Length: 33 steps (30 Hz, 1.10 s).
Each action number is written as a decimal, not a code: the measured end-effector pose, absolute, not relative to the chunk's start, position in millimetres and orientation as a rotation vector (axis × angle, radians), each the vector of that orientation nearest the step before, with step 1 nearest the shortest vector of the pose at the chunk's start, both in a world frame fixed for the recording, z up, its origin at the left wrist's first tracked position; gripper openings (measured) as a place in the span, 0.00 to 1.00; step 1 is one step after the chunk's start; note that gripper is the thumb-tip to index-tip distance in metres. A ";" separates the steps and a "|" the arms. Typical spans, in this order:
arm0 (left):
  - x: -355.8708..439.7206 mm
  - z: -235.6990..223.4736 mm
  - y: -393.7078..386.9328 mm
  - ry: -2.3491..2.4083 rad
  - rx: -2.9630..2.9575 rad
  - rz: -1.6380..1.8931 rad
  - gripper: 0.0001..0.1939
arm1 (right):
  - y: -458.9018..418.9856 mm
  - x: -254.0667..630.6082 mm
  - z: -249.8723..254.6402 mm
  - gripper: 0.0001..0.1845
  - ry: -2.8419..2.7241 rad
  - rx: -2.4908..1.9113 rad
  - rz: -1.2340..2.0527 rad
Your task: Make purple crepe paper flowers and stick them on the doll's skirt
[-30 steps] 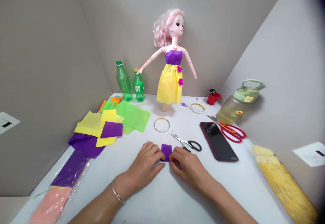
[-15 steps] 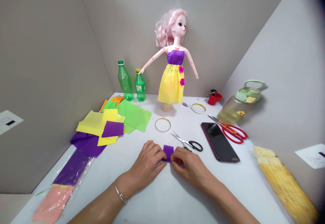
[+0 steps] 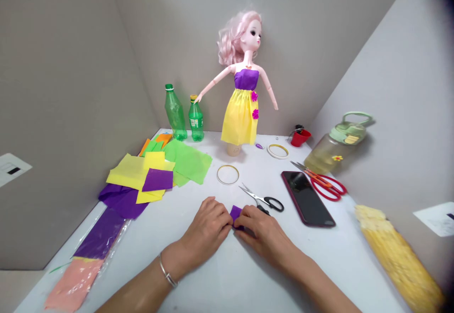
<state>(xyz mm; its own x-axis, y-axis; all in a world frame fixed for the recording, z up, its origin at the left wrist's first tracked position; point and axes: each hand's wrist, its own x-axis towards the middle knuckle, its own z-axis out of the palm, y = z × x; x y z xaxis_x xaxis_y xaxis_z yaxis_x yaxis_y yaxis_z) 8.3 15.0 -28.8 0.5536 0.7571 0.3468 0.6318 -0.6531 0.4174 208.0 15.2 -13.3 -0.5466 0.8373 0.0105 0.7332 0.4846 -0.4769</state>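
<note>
A small purple piece of crepe paper (image 3: 235, 211) lies on the white table, partly hidden by my fingers. My left hand (image 3: 212, 222) pinches its left edge, and a bracelet circles that wrist. From the other side my right hand (image 3: 258, 225) has its fingers closed on the piece and covers most of its right part. Just beyond the right hand are small black-handled scissors (image 3: 262, 199), blades pointing away to the left. A thin ring of tape (image 3: 227, 166) lies behind them. Farther back stands a pink-haired doll (image 3: 240, 117) in a purple top and yellow skirt.
At left are stacked yellow, purple and green paper sheets (image 3: 187, 160) and a plastic-wrapped packet (image 3: 97, 235). Two green bottles (image 3: 175, 117) stand behind. On the right lie a phone (image 3: 308, 199), red scissors (image 3: 328, 187), a water bottle (image 3: 326, 150) and a second tape roll (image 3: 278, 145).
The purple piece has turned to a slant, and less of it shows. My right hand has shifted slightly left over it; my left hand has hardly moved.
</note>
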 end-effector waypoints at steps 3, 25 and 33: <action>8.4 -29.5 15.3 1.161 2.512 0.750 0.07 | 15.9 209.0 -19.2 0.09 -2.458 -1.349 0.631; -6.3 -0.3 20.3 0.986 1.769 0.681 0.02 | 13.3 213.8 10.1 0.09 -1.921 -1.220 1.489; -3.0 -11.0 23.5 1.059 1.629 0.592 0.03 | 20.3 213.2 -9.6 0.07 -1.852 -1.328 1.415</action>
<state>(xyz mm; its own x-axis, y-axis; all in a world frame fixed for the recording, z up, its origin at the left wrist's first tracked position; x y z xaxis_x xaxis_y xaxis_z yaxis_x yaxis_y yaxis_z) -3.0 23.5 -11.0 0.4850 0.8649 -0.1296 0.3429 -0.0517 0.9380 213.2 20.3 -9.6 -0.4315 0.8819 -0.1898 0.4145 0.0070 -0.9100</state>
